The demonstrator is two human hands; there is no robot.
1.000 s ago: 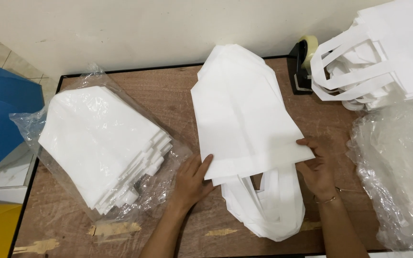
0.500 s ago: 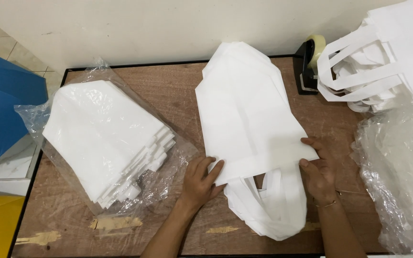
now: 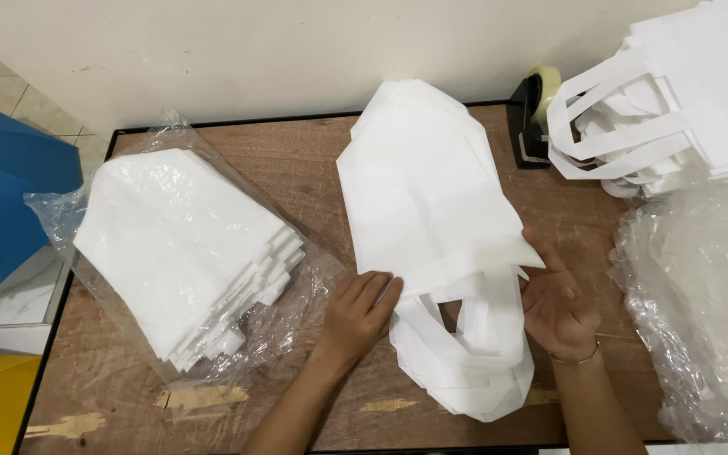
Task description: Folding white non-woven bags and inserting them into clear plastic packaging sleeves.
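A flat stack of white fabric bags [image 3: 431, 211] lies in the middle of the brown wooden table [image 3: 297, 160], handles toward me. My left hand [image 3: 360, 312] rests fingers-flat on the near left corner of the top bag. My right hand [image 3: 559, 303] pinches the near right corner of the top bag and lifts it slightly, palm turned up. The bag handles [image 3: 473, 354] loop out beneath both hands.
A stack of folded white bags in a clear plastic wrapper [image 3: 183, 253] lies at the left. A pile of white bags with handles [image 3: 676, 109] sits at the back right, beside a black tape dispenser [image 3: 532, 118]. Crumpled clear plastic [image 3: 701, 295] fills the right edge.
My right hand has turned palm up and raised the top bag's right corner. My left hand has stayed on the left corner.
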